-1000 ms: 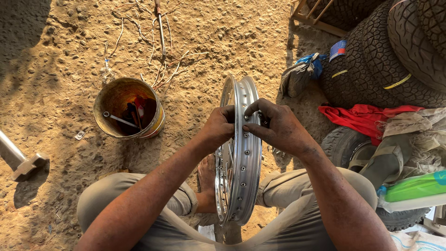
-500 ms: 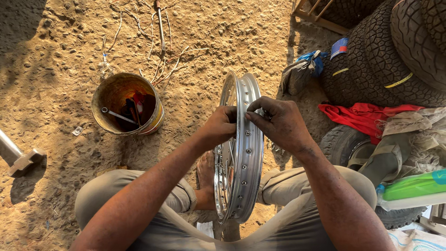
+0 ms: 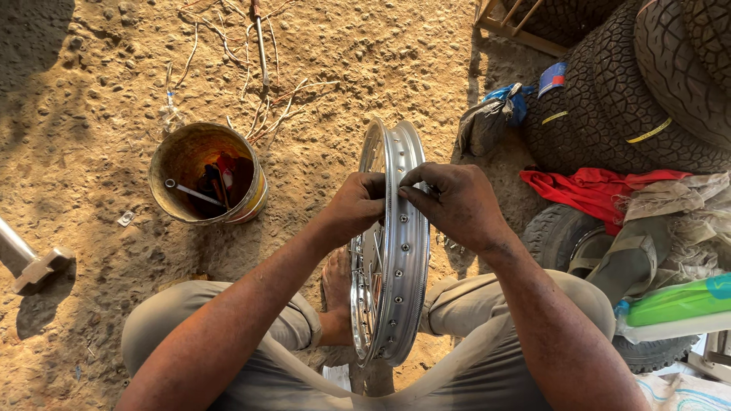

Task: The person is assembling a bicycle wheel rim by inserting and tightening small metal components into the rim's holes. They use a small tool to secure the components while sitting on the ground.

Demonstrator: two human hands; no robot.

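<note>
A sandy ground (image 3: 99, 91) strewn with small stones is seen across the whole left and far part of the scene. At the far right, several knobbly black tyres (image 3: 647, 84) are stacked, and a further tyre (image 3: 552, 232) is seen lower down on the right, beside the person's knee. A red cloth (image 3: 586, 190) is spread at the foot of the stack, and a grey and blue bag (image 3: 491, 118) is propped just left of the tyres.

In the middle, a chromed wheel rim (image 3: 400, 251) is held upright on edge between the person's knees, its spokes visible on the left side and a row of holes seen along its band. The near end of the rim is set close to a bare foot (image 3: 335, 293).

The far part of the rim is gripped from the left by the left hand (image 3: 358, 205), its fingers curled closed over the edge. From the right, the right hand (image 3: 457, 202) is laid on the same part, thumb and fingertips pinched together at the rim's edge; whether something small is held in the pinch cannot be told.

On the left, a rusty yellow bucket (image 3: 251, 202) with tools inside is stood on the ground. A hammer (image 3: 30, 262) is laid at the left edge. Thin wires and twigs (image 3: 263, 99) are scattered at the far side.
</note>
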